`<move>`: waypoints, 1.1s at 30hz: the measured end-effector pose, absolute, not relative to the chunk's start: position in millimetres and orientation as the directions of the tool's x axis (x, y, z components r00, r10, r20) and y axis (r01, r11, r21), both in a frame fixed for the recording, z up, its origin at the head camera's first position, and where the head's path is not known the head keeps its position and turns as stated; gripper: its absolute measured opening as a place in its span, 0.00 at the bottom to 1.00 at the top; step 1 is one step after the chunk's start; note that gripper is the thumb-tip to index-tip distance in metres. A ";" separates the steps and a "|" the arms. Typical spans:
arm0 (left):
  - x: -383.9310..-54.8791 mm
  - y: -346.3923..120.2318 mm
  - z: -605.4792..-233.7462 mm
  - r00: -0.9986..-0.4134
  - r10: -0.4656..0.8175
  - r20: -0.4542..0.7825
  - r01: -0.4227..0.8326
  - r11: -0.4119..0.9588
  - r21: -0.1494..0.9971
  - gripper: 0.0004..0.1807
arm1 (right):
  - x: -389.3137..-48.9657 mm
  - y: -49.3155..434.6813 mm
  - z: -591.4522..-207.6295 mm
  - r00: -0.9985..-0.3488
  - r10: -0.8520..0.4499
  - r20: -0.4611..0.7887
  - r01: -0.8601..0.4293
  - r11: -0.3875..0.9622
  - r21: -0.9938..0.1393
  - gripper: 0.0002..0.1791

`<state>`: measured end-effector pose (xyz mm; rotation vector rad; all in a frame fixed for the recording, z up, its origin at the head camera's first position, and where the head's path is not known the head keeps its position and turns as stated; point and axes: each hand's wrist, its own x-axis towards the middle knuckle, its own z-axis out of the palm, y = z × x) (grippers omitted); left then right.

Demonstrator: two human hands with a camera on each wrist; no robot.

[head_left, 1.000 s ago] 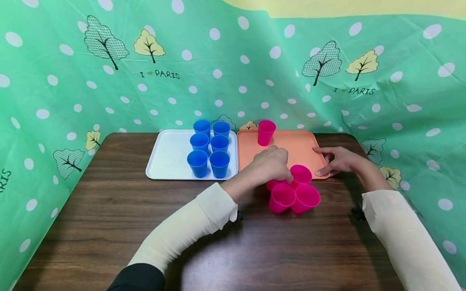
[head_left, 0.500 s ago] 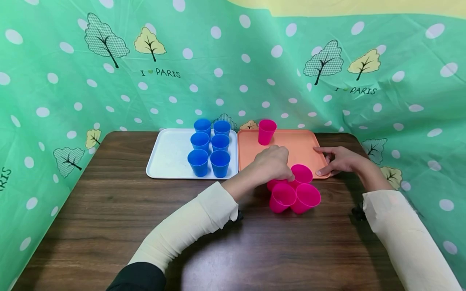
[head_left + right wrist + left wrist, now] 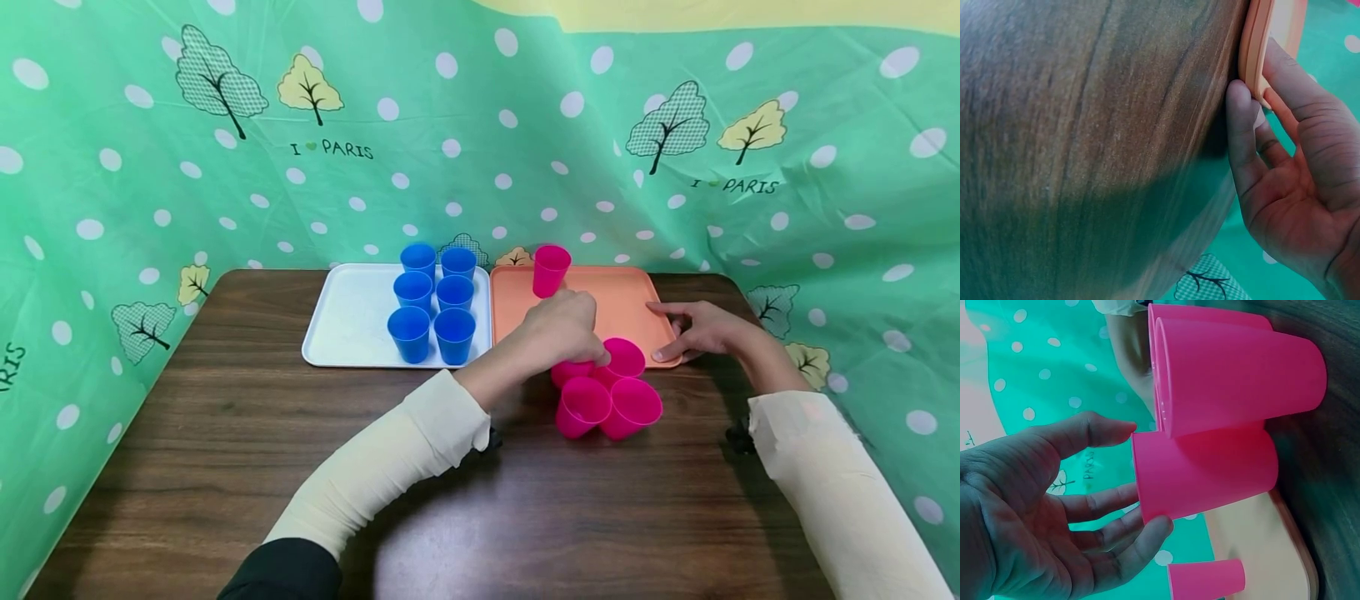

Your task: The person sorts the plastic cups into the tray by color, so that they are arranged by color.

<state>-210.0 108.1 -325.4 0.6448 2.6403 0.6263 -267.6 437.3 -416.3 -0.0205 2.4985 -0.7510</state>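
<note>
Four-cup cluster aside, my left hand (image 3: 561, 327) grips one pink cup (image 3: 1210, 478) at its rim, thumb on one side and fingers on the other in the left wrist view. That cup is partly hidden by the hand in the head view. Close against it stand more pink cups, at the back right (image 3: 624, 358), front left (image 3: 583, 407) and front right (image 3: 636, 407). My right hand (image 3: 697, 332) pinches the near right corner of the orange tray (image 3: 618, 296) between thumb and fingers. One pink cup (image 3: 551, 271) stands upright on that tray's far side.
Left of the orange tray lies a white tray (image 3: 345, 321), edge to edge with it. Several blue cups (image 3: 409, 335) stand in two columns on its right half. Both trays rest at the back of the wooden table (image 3: 225, 433), before a green patterned cloth (image 3: 480, 108).
My left hand has risen very slightly at the pink cup, and more of that cup shows. The right hand keeps its hold on the orange tray's corner.
</note>
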 end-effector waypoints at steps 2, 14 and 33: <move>-210.2 107.4 -323.7 -0.836 0.501 -0.223 0.344 0.796 0.499 0.20 | -268.0 437.3 -416.3 -0.863 -0.159 -0.480 0.127 0.851 -0.509 0.63; -218.7 103.0 -311.1 -0.838 0.508 -0.198 0.344 0.774 0.531 0.22 | -269.2 436.8 -414.7 -0.867 -0.162 -0.471 0.111 0.858 -0.501 0.60; -251.2 83.6 -288.3 -0.888 0.420 -0.189 0.313 0.851 0.421 0.17 | -268.2 439.1 -417.4 -0.863 -0.162 -0.478 0.122 0.852 -0.509 0.62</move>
